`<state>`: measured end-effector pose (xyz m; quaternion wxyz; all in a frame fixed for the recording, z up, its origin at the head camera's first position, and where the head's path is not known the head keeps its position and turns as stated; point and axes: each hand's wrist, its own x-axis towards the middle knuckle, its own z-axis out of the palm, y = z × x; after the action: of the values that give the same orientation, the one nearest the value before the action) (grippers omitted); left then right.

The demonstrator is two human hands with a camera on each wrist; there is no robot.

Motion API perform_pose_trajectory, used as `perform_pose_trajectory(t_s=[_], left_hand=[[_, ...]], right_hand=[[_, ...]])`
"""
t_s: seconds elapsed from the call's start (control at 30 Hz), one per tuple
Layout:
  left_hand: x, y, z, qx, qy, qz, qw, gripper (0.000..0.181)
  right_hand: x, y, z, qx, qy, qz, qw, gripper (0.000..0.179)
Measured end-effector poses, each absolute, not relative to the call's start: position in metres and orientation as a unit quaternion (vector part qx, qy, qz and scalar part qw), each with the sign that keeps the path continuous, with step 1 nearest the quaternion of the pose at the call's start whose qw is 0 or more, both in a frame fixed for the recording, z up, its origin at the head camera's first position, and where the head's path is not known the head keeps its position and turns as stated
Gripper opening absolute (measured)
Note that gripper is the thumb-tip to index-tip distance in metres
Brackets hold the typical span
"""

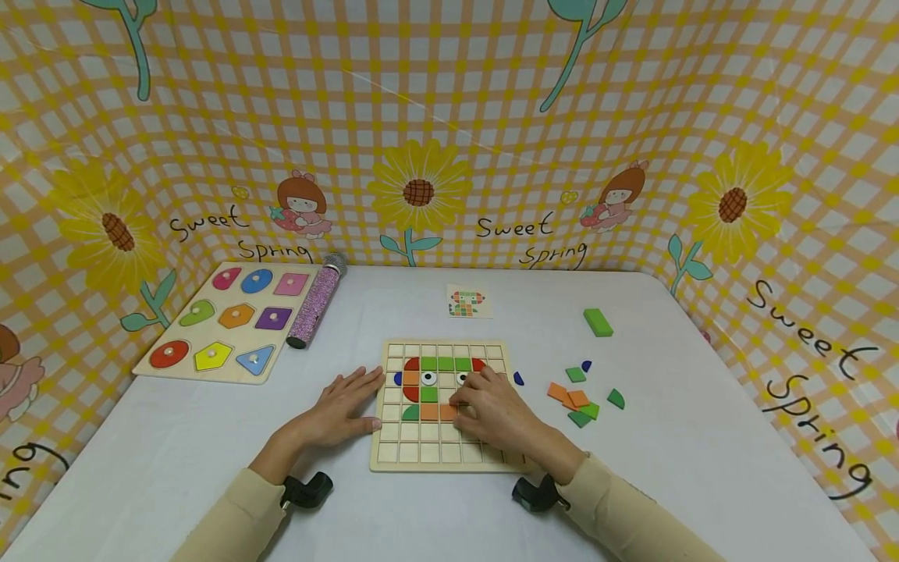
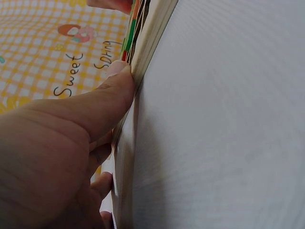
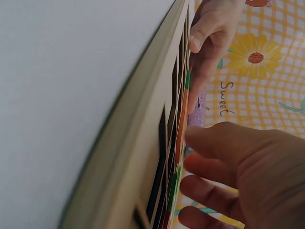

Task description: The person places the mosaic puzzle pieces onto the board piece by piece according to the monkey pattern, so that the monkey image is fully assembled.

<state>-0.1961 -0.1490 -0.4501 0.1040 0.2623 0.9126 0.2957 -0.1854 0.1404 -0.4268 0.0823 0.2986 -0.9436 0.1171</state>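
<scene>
Wooden grid board [image 1: 409,451] holds coloured tiles [image 1: 429,395], some beneath the right hand [image 1: 497,411].

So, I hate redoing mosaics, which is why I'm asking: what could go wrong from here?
The right hand might nudge the orange tiles near its thumb out of line. The left hand touches the edge of the board, so a push could shift it. The blue half-circle at the right edge, outside the squares, might get knocked away if brushed.
</scene>
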Motion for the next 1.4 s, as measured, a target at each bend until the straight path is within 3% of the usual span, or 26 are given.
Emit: perform_pose_trajectory(t_s=[0.53, 0.77, 1.0, 1.4], left_hand=[[-0.197, -0.149, -0.45, 0.264, 0.915, 0.289, 0.098, 0.072], [-0.196, -0.149, -0.45, 0.264, 0.915, 0.289, 0.098, 0.072], [-0.196, -0.149, -0.45, 0.267, 0.914, 0.289, 0.097, 0.072], [-0.196, -0.149, -0.45, 0.266, 0.914, 0.289, 0.1, 0.072]], right_hand=[[-0.175, 0.18, -0.419, 0.296, -0.941, 0.119, 0.111, 0.024], [-0.168, 0.206, -0.419, 0.263, -0.951, 0.123, 0.103, 0.027], [-0.165, 0.242, -0.421, 0.249, -0.95, 0.133, 0.136, 0.028], [-0.163, 0.298, -0.423, 0.179, -0.966, 0.118, 0.143, 0.031]])
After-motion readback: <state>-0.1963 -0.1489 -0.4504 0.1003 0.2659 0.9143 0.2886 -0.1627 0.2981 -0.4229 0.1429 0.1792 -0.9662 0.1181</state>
